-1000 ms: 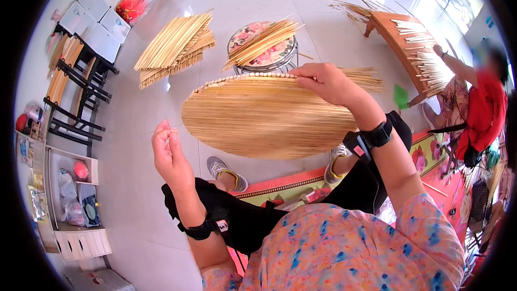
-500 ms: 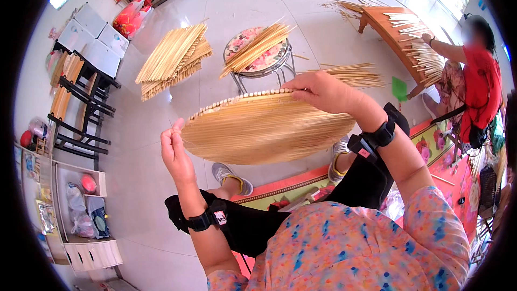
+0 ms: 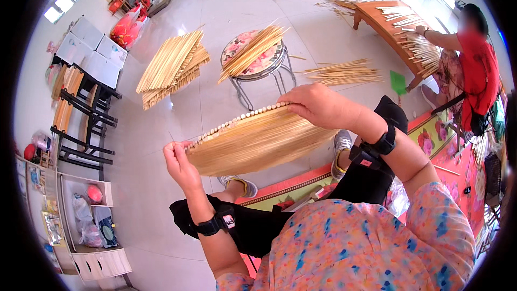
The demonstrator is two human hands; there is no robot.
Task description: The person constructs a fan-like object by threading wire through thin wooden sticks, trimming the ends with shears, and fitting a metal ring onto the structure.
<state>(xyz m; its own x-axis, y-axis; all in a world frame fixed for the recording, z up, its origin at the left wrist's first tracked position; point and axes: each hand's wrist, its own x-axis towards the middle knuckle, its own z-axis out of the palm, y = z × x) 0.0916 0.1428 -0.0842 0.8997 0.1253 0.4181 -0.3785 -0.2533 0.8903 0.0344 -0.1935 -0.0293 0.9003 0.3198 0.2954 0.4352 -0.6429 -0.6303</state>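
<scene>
A stiff mat of pale straw-coloured stalks, laid side by side and joined, hangs in front of me above my knees. Its round cut stalk ends form a beaded far edge, which rises to the right. My left hand pinches the left corner, thumb and fingers closed. At the right end my right hand grips the far edge, thumb on top. The right part of the mat lies under that hand and forearm. Black bands sit on both wrists.
Stacked stalk mats lie on the floor ahead left. A flowered round stool carries a stalk bundle, with loose stalks to its right. A person in red handles stalks at a wooden bench. A patterned rug lies under me.
The mat has come slightly lower and nearer, and its face is tipped so that it looks narrower. My left hand has moved down a little; both hands keep their hold.
</scene>
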